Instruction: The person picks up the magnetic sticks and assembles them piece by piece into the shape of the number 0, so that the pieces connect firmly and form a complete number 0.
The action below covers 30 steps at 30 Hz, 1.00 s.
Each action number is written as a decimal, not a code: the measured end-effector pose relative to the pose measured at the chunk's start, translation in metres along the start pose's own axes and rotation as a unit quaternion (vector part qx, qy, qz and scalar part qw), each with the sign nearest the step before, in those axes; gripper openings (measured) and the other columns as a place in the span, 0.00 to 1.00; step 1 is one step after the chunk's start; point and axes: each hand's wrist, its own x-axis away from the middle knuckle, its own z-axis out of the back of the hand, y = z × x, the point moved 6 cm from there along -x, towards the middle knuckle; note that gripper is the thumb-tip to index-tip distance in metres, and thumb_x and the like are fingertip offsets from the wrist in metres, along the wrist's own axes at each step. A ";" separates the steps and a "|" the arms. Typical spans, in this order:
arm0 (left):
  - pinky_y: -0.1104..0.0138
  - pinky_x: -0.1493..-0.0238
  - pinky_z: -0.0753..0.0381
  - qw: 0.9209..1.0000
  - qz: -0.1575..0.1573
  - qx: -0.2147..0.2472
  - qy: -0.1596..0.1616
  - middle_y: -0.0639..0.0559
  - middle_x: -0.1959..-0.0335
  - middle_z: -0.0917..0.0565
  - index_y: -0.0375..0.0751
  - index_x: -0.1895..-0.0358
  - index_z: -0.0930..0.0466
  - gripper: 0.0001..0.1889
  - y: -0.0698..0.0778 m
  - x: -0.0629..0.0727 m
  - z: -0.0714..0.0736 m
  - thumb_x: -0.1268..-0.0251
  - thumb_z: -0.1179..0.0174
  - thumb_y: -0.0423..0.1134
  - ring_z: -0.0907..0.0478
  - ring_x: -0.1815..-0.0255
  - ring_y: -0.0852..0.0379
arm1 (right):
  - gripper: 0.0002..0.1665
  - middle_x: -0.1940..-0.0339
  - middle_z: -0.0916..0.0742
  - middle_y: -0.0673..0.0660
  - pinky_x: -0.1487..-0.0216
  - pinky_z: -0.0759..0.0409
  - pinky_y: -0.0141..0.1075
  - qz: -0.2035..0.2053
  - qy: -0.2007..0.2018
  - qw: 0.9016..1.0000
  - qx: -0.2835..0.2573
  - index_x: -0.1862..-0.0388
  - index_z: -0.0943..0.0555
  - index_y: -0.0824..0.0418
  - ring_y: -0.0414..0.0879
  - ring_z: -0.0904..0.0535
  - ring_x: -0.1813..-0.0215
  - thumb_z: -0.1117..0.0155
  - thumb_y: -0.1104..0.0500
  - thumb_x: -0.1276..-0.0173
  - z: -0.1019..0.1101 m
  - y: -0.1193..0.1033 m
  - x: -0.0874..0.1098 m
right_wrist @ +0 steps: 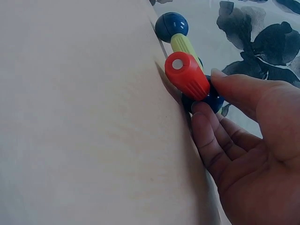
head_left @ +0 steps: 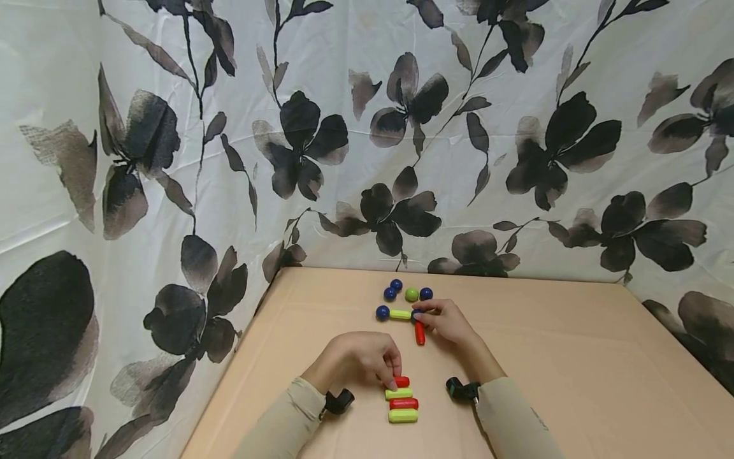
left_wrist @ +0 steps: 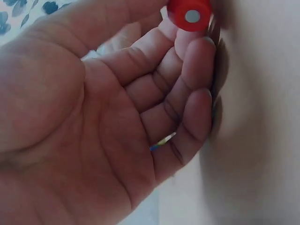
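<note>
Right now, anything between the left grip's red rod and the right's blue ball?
Nothing squarely across; bare tabletop shows between the red rod in the left grip and the blue ball in the right grip. But a second red rod juts from that ball toward the person, close beside the straight line.

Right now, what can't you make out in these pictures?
- Head: the left end of the farther loose red rod, behind the left hand.
- Left wrist: that rod's upper side, cut off by the top edge.
- Right wrist: the lower end of the green rod, behind the joined red rod.
</note>
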 end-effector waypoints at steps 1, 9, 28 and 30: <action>0.72 0.69 0.30 1.000 0.000 0.009 -0.001 0.58 0.75 0.16 0.48 0.66 0.12 0.04 -0.002 0.000 0.001 0.37 0.26 0.36 0.26 0.74 0.64 | 0.17 0.67 0.11 0.54 0.74 0.22 0.33 0.000 0.000 1.000 0.001 0.44 0.14 0.68 0.45 0.20 0.70 0.30 0.62 0.28 0.000 0.000 0.000; 0.68 0.66 0.25 0.993 0.001 0.112 0.030 0.49 0.66 0.11 0.43 0.58 0.13 0.03 -0.020 -0.001 0.013 0.29 0.33 0.37 0.22 0.69 0.56 | 0.17 0.66 0.11 0.54 0.72 0.21 0.34 -0.008 0.005 1.000 0.009 0.43 0.14 0.66 0.46 0.20 0.69 0.30 0.61 0.27 0.000 0.001 0.000; 0.58 0.54 0.11 0.971 -0.056 0.208 0.107 0.34 0.60 0.11 0.32 0.41 0.16 0.14 -0.038 0.002 0.039 0.24 0.39 0.34 0.12 0.62 0.49 | 0.17 0.62 0.10 0.58 0.71 0.21 0.34 -0.007 0.007 1.000 0.014 0.43 0.14 0.66 0.47 0.19 0.67 0.30 0.60 0.28 0.001 0.002 0.000; 0.60 0.57 0.11 0.974 -0.045 0.180 0.130 0.37 0.62 0.11 0.35 0.42 0.14 0.14 -0.041 0.002 0.042 0.24 0.38 0.37 0.13 0.65 0.51 | 0.17 0.62 0.11 0.58 0.70 0.21 0.34 -0.010 0.007 1.000 0.015 0.43 0.14 0.65 0.48 0.19 0.66 0.30 0.60 0.28 0.000 0.003 -0.001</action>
